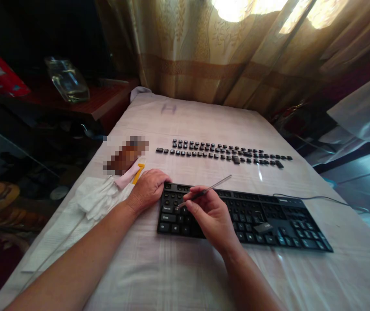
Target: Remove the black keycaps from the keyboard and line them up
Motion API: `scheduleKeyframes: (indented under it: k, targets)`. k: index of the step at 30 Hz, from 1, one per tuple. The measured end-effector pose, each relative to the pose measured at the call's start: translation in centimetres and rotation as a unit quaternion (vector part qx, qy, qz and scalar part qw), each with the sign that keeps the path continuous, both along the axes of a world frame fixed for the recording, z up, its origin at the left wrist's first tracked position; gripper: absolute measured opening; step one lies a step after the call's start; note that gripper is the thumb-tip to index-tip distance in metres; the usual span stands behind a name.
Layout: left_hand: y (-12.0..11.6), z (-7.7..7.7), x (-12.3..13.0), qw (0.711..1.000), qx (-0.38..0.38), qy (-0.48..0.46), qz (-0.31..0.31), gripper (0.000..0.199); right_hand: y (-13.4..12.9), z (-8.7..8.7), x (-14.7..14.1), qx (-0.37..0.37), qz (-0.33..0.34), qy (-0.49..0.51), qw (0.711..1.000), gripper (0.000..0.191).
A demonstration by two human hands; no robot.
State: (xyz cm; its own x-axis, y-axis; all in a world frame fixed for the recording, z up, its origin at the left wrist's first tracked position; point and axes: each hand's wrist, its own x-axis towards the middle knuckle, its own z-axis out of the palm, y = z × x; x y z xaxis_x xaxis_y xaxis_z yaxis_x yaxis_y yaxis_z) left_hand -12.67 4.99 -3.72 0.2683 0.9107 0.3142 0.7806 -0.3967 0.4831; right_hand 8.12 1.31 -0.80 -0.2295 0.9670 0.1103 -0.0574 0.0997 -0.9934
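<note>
A black computer keyboard [278, 211] lies on the bed, its upper rows bare of keycaps and its lower rows still capped. My left hand [152, 186] curls over its upper left corner, fingers closed on the edge. In my right hand [211, 216] is a thin metal tool with a dark grip [219, 183], pinched between thumb and fingers. One end of the tool points up to the right; the other reaches down at the keys beside Caps Lock. A loose large keycap [263, 227] rests on the keyboard's lower right part.
Removed keycaps [199, 153] stand in several rows beyond the keyboard. A yellow-handled brush [138, 172] and crumpled white cloth [97, 196] lie left, near a blurred-out item [124, 157]. A cable [317, 198] runs right. A glass jar [68, 80] stands on a wooden table [107, 101].
</note>
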Motion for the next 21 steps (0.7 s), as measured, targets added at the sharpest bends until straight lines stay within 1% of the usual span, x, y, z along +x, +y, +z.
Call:
scheduleKeyframes:
  k: [3, 7, 12, 14, 16, 18, 21]
  targets:
    - [-0.2, 0.2, 0.2, 1.0, -0.009, -0.001, -0.004, 0.027, -0.6, -0.2, -0.2, 0.03, 0.034, -0.073, 0.996, 0.019]
    - [-0.2, 0.1, 0.2, 1.0, -0.018, -0.006, -0.004, 0.026, -1.0, -0.4, -0.4, 0.103, 0.065, -0.147, 0.982, 0.02]
    - [-0.2, -0.1, 0.1, 0.999, -0.025, -0.019, -0.008, 0.026, -1.0, -0.6, -0.5, 0.143, 0.071, -0.206, 0.965, 0.023]
    - [-0.2, -0.1, 0.1, 0.999, -0.027, -0.025, -0.008, 0.026, -1.1, -0.4, -0.7, 0.18, 0.069, -0.23, 0.954, 0.022]
    - [-0.3, 0.0, 0.2, 0.999, -0.029, -0.027, -0.008, 0.026, -1.1, -0.2, -0.9, 0.23, 0.066, -0.258, 0.936, 0.022]
    - [-0.3, 0.0, 0.2, 0.999, -0.029, -0.028, -0.007, 0.026, -1.2, 0.1, -1.2, 0.265, 0.061, -0.284, 0.919, 0.023]
    - [-0.3, 0.0, 0.2, 0.999, -0.027, -0.03, -0.004, 0.025, -1.2, 0.4, -1.3, 0.271, 0.058, -0.31, 0.909, 0.024]
